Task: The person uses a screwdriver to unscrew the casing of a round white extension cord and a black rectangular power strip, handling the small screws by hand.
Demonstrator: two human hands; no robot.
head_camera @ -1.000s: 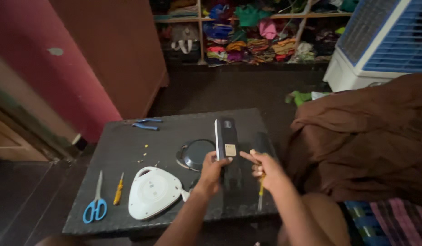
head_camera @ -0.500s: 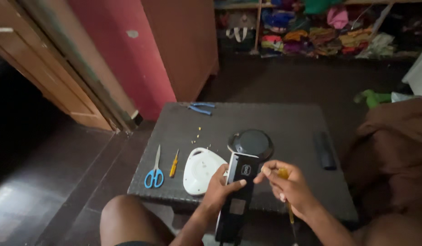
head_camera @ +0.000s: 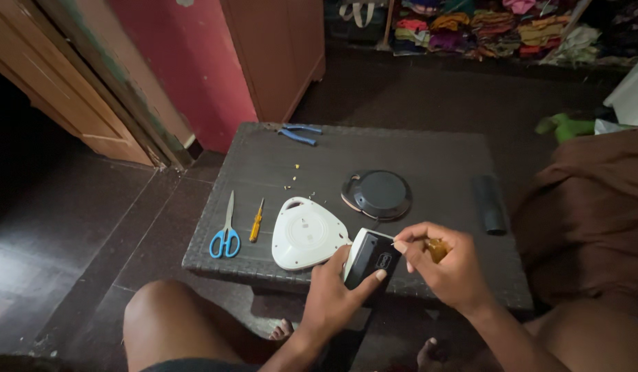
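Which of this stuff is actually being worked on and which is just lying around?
In hand: black box gripped by left hand; amber-handled tool in right hand.
Lying about: scissors, yellow screwdriver, blue pliers, white cover, round black disc.

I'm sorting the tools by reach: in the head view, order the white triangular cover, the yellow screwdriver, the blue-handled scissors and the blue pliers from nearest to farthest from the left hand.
Measured from the left hand:
1. White triangular cover, just above the hand, at the table's near edge.
2. Yellow screwdriver, left of the cover.
3. Blue-handled scissors, further left, beside the screwdriver.
4. Blue pliers, at the table's far edge.
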